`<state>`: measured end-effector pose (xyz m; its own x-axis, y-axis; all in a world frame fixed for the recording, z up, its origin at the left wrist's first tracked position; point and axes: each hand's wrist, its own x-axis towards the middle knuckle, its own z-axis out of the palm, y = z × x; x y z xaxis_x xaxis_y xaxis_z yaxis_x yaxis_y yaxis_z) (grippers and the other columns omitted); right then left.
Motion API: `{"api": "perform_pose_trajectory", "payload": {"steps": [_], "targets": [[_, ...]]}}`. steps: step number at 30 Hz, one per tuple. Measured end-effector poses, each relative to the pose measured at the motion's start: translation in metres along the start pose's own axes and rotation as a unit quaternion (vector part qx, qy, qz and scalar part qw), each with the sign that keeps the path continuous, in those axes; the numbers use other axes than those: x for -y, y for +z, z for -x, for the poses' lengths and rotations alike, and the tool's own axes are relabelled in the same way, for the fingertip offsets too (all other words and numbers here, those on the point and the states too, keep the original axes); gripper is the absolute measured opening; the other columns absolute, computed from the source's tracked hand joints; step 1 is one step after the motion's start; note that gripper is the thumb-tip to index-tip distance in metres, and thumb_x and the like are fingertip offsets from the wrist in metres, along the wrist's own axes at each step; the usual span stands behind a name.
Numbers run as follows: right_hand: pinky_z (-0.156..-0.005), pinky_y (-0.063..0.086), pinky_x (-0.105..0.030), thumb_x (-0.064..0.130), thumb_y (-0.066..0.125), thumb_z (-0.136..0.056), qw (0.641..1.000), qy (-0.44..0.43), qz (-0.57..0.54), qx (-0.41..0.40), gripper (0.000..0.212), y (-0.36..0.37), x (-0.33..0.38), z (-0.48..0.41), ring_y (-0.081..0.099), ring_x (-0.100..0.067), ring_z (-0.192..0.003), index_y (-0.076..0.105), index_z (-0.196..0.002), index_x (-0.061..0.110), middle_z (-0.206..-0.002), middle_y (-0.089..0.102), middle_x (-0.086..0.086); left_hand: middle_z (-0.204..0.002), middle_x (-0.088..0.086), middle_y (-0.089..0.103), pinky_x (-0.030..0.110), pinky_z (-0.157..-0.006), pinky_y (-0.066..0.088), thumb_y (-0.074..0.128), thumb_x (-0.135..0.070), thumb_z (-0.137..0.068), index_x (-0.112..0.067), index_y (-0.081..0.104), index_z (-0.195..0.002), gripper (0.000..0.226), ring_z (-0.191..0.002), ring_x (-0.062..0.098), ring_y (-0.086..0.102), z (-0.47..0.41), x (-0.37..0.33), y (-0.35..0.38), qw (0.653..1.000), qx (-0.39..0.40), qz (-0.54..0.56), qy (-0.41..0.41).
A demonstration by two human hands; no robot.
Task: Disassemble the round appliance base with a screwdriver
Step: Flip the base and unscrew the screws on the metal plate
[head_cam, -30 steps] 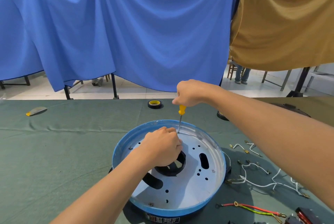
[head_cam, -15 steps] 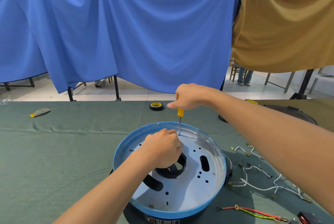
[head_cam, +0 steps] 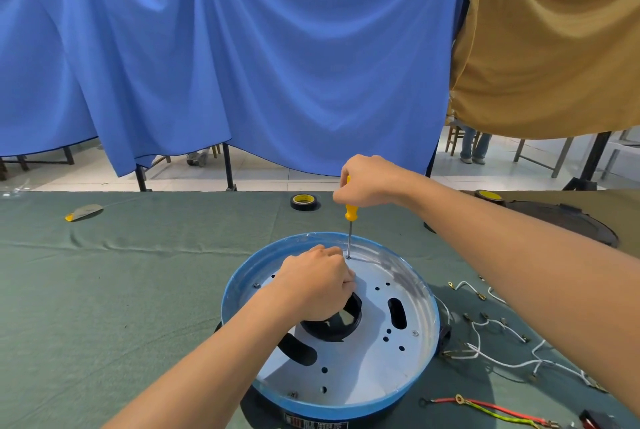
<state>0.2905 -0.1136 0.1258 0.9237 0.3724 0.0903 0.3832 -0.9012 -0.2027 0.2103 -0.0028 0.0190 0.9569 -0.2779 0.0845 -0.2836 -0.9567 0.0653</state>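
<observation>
On the green-clothed table (head_cam: 104, 307) before me sits the round blue-rimmed appliance base (head_cam: 330, 324), its pale metal plate pierced with holes. My left hand (head_cam: 317, 285), fingers curled shut, hides the black centre ring's near edge. My right hand (head_cam: 365, 182) grips the yellow-handled screwdriver (head_cam: 350, 217) upright, tip at the far rim, its handle top hidden.

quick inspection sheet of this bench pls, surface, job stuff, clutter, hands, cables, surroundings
surface: green cloth over the table, lightly creased
job's things: round blue-rimmed base open side up; yellow-handled screwdriver upright, tip at the far inner edge
clutter: tape roll, yellow-tipped scraper, dark round part far right
grips: right hand closed on the screwdriver handle; left hand fisted on the base's black centre ring
cables: loose white wires, red and yellow-green leads on the right
surroundings: blue and tan drapes
</observation>
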Motion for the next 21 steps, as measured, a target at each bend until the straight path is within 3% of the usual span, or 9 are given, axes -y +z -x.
{"api": "perform_pose_trajectory", "payload": {"steps": [3, 5, 6, 8, 10, 12, 14, 18, 21], "targets": [[-0.052, 0.029, -0.028, 0.044, 0.053, -0.083, 1.0, 0.012, 0.022, -0.014, 0.036, 0.002, -0.002, 0.0, 0.039, -0.021, -0.059, 0.043, -0.062, 0.017, -0.062, 0.041, 0.0, -0.116, -0.008, 0.052, 0.03, -0.061, 0.031, 0.037, -0.04, -0.101, -0.023, 0.067, -0.108, 0.036, -0.109, 0.017, 0.044, 0.0, 0.0, 0.0, 1.0, 0.0, -0.002, -0.002], [-0.053, 0.031, -0.028, 0.039, 0.054, -0.087, 1.0, 0.007, 0.014, -0.022, 0.034, 0.003, -0.003, 0.0, 0.04, -0.022, -0.062, 0.054, -0.067, 0.012, -0.062, 0.046, -0.004, -0.117, -0.008, 0.052, 0.03, -0.06, 0.03, 0.036, -0.04, -0.101, -0.023, 0.068, -0.106, 0.036, -0.109, 0.017, 0.044, 0.001, 0.0, 0.0, 1.0, -0.002, -0.004, -0.001], [-0.054, 0.035, -0.029, 0.03, 0.055, -0.086, 1.0, 0.003, -0.006, -0.013, 0.026, 0.003, -0.004, 0.0, 0.041, -0.023, -0.065, 0.065, -0.082, 0.006, -0.068, 0.053, -0.009, -0.117, -0.009, 0.052, 0.029, -0.059, 0.029, 0.036, -0.04, -0.101, -0.023, 0.068, -0.105, 0.036, -0.109, 0.016, 0.044, 0.001, -0.001, 0.0, 1.0, -0.004, -0.003, 0.0], [-0.054, 0.041, -0.029, 0.021, 0.056, -0.083, 0.998, 0.002, -0.053, 0.021, 0.031, 0.001, -0.007, 0.001, 0.042, -0.021, -0.065, 0.066, -0.103, 0.0, -0.076, 0.057, -0.012, -0.116, -0.008, 0.052, 0.029, -0.058, 0.028, 0.036, -0.04, -0.101, -0.023, 0.068, -0.104, 0.035, -0.109, 0.016, 0.044, 0.002, -0.001, -0.001, 1.0, -0.005, -0.001, -0.001], [-0.048, 0.038, -0.026, 0.029, 0.057, -0.085, 0.996, 0.01, -0.085, 0.04, 0.027, -0.003, -0.009, 0.004, 0.037, -0.02, -0.057, 0.062, -0.082, 0.002, -0.067, 0.044, -0.007, -0.116, -0.008, 0.052, 0.029, -0.058, 0.028, 0.037, -0.04, -0.101, -0.022, 0.067, -0.106, 0.035, -0.109, 0.017, 0.044, 0.002, -0.001, -0.001, 1.0, -0.003, -0.001, -0.004], [-0.047, 0.031, -0.025, 0.043, 0.055, -0.091, 0.993, 0.02, -0.107, 0.032, 0.046, -0.003, -0.012, 0.005, 0.03, -0.02, -0.049, 0.04, -0.061, 0.012, -0.055, 0.033, -0.003, -0.118, -0.008, 0.052, 0.029, -0.059, 0.029, 0.037, -0.04, -0.101, -0.022, 0.066, -0.11, 0.036, -0.11, 0.017, 0.044, 0.002, -0.002, -0.001, 1.0, -0.001, 0.0, -0.007], [-0.048, 0.032, -0.026, 0.039, 0.051, -0.095, 0.993, 0.033, -0.115, 0.008, 0.044, -0.001, -0.017, 0.006, 0.03, -0.019, -0.048, 0.037, -0.062, 0.013, -0.053, 0.033, -0.003, -0.118, -0.008, 0.052, 0.029, -0.06, 0.029, 0.037, -0.04, -0.101, -0.022, 0.066, -0.112, 0.036, -0.11, 0.016, 0.044, 0.002, -0.002, -0.001, 1.0, -0.001, 0.001, -0.006], [-0.046, 0.037, -0.023, 0.014, 0.054, -0.086, 0.985, 0.054, -0.161, 0.038, 0.009, -0.002, -0.027, 0.008, 0.034, -0.018, -0.052, 0.054, -0.078, 0.009, -0.057, 0.038, -0.004, -0.12, -0.007, 0.053, 0.031, -0.065, 0.036, 0.038, -0.04, -0.101, -0.022, 0.064, -0.12, 0.037, -0.11, 0.016, 0.045, 0.002, -0.003, -0.003, 1.0, 0.006, 0.008, -0.005], [-0.044, 0.027, -0.021, 0.024, 0.056, -0.087, 0.983, 0.061, -0.166, 0.055, 0.025, -0.002, -0.036, 0.01, 0.026, -0.018, -0.046, 0.043, -0.071, 0.011, -0.052, 0.029, -0.002, -0.12, -0.007, 0.052, 0.032, -0.067, 0.038, 0.038, -0.04, -0.102, -0.022, 0.064, -0.12, 0.037, -0.11, 0.016, 0.045, 0.003, -0.003, -0.004, 1.0, 0.01, 0.006, -0.007]]}}
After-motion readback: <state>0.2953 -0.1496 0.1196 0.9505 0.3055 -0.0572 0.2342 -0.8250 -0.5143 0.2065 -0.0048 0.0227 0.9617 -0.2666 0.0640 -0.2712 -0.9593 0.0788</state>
